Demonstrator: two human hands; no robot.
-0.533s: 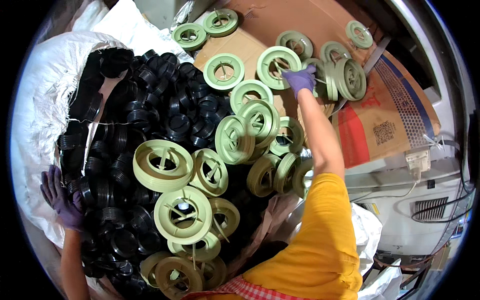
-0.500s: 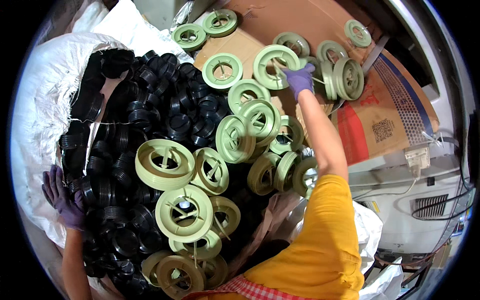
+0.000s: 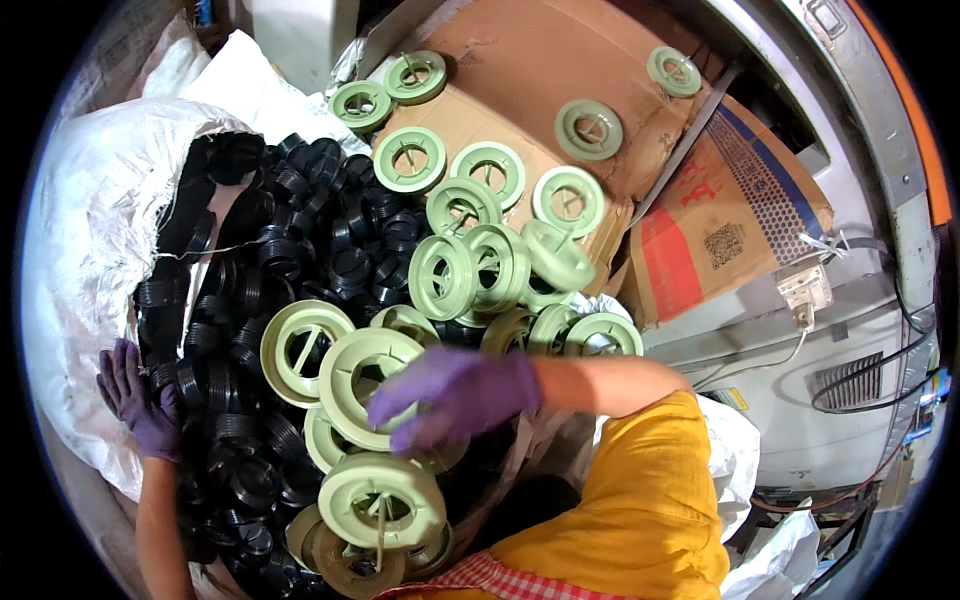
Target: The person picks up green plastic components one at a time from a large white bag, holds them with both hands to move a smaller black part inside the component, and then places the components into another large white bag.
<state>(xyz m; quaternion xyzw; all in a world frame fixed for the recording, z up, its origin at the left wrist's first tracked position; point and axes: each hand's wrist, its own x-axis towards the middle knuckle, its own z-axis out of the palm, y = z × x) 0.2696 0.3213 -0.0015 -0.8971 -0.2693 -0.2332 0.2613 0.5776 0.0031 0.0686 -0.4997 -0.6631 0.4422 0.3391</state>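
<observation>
My left hand (image 3: 147, 402), in a purple glove, lies open with fingers stretched over the edge of the white woven sack (image 3: 75, 270) and the black ribbed round parts (image 3: 255, 480) inside. My right hand (image 3: 455, 395), also gloved and blurred, hovers low over pale green plastic rings with crossbars inside. Its fingers are apart, and nothing shows gripped in them. They overlap the edge of one green ring (image 3: 345, 385); contact cannot be told. Just below lies another green ring (image 3: 350, 490) with a thin stem sticking out.
More green rings (image 3: 440, 275) are heaped across the black parts. Several lie on brown cardboard (image 3: 530, 60) at the back. A printed carton flap (image 3: 720, 220) slants at the right, beside a grey machine housing (image 3: 790, 400) with a white plug (image 3: 805, 290) and cables.
My right hand has come from the far cardboard back to the near heap. Several green rings have left the cardboard, and the heap is rearranged. My left hand has barely moved; the view has shifted slightly.
</observation>
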